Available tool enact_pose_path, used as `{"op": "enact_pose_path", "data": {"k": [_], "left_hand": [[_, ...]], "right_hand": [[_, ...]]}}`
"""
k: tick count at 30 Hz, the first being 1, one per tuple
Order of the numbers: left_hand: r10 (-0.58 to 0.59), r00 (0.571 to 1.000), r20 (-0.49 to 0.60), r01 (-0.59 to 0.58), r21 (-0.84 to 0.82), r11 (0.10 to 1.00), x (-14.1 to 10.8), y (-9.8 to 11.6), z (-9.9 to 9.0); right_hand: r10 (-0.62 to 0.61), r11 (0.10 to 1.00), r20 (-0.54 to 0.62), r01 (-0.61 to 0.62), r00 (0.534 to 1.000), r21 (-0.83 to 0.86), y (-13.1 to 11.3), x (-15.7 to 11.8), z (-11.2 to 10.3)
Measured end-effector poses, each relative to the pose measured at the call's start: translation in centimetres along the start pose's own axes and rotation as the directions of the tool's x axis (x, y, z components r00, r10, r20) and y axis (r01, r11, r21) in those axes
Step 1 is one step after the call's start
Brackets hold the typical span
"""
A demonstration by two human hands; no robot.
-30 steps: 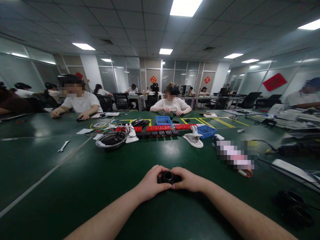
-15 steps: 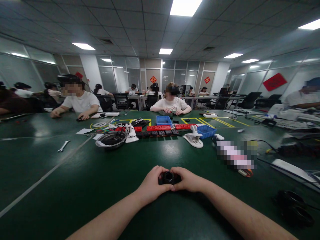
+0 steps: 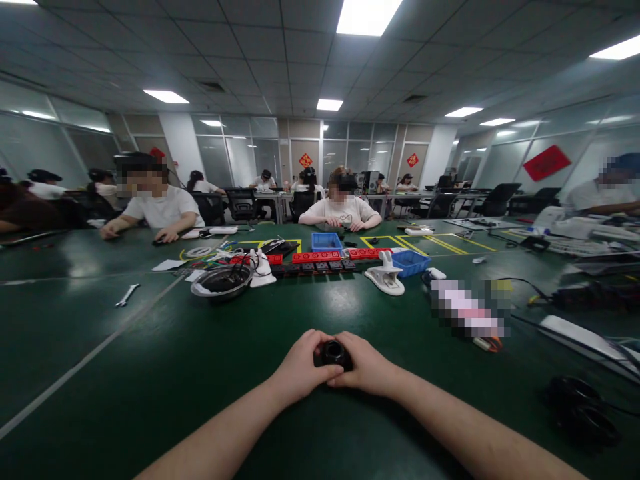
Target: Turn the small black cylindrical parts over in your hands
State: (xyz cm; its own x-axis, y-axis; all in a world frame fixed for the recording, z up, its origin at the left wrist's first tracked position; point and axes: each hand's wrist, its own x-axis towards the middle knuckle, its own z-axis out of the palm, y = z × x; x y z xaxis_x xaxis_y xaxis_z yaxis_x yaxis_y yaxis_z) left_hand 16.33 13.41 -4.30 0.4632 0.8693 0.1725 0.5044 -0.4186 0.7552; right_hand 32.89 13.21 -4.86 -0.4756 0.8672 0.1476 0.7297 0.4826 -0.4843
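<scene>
Between my two hands is a small black round part (image 3: 333, 352) with a ring-shaped opening facing up, on or just over the green table (image 3: 210, 360). My left hand (image 3: 305, 363) curls round its left side, fingers behind and thumb in front. My right hand (image 3: 364, 363) wraps the right side the same way, and the two thumbs meet at the front. Parts of the black piece are covered by my fingers. Whether it touches the tabletop I cannot tell.
Ahead stand a metal bowl (image 3: 223, 283) with black items, red socket strips (image 3: 316, 257), blue bins (image 3: 410, 262) and a white clamp (image 3: 386, 277). A wrench (image 3: 127, 295) lies left. Black round parts (image 3: 583, 410) sit at the right. Co-workers sit across the table.
My right hand has moved slightly left and closed in on the black part, its fingers now nearer the left hand's. The view has shifted a little.
</scene>
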Motion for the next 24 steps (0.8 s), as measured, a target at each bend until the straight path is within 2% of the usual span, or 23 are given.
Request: {"op": "enact_pose_path", "data": {"k": [3,6,18,24], "left_hand": [[0.042,0.996,0.077,-0.039,-0.041,0.998,0.0,-0.2,-0.5],[0.056,0.993,0.102,-0.049,-0.069,0.996,0.0,-0.4,-0.5],[0.036,0.992,0.121,-0.028,-0.066,0.997,0.0,-0.3,-0.6],[0.032,0.992,0.124,-0.024,-0.068,0.997,0.0,-0.3,-0.6]], "right_hand": [[-0.078,0.988,0.132,0.058,0.988,0.143,0.8,0.0,-0.9],[-0.117,0.975,0.192,0.076,0.974,0.21,1.2,0.0,-1.5],[-0.178,0.942,0.266,0.086,0.947,0.324,1.6,0.2,-2.0],[-0.159,0.941,0.266,0.065,0.951,0.331,1.8,0.2,-1.8]]}}
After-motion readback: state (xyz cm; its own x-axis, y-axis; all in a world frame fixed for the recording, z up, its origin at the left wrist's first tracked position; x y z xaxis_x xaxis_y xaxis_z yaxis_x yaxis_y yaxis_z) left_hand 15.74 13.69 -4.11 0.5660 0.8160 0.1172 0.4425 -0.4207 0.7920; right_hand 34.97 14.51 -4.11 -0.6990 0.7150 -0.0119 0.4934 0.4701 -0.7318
